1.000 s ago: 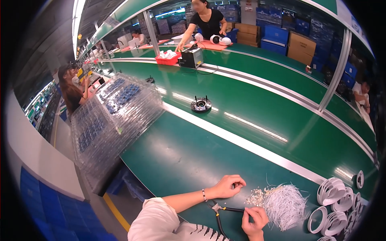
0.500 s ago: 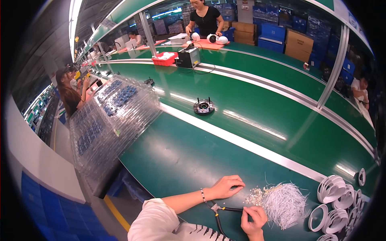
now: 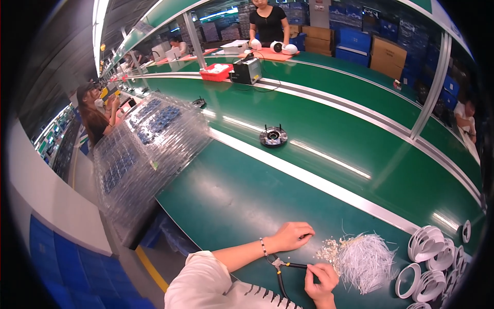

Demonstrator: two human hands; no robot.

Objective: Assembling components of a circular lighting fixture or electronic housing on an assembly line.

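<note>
My left hand (image 3: 292,236) rests low over the green tabletop, its fingers curled and thumb tucked toward them; whatever may be between the fingertips is hidden. My right hand (image 3: 321,282) has thumb and forefinger closed in a pinch beside a handle end of the cutting pliers (image 3: 278,263), and I cannot make out what it pinches. These pliers have black handles with yellow marks and lie between my forearms, handles spread. Right of my hands is a heap of thin white strips (image 3: 368,262). Small cream-coloured bits (image 3: 328,251) lie scattered at its left side.
White rings (image 3: 427,243) are grouped at the right. Beyond a pale metal rail (image 3: 309,180), a black round part with two prongs (image 3: 273,136) sits on the green belt. Clear plastic trays (image 3: 149,149) stack up at left. A co-worker (image 3: 269,26) stands across the line.
The whole view has shifted slightly. Along the belt, the black round part has moved a little to the right. My right hand is slightly further left; my left hand has hardly moved.
</note>
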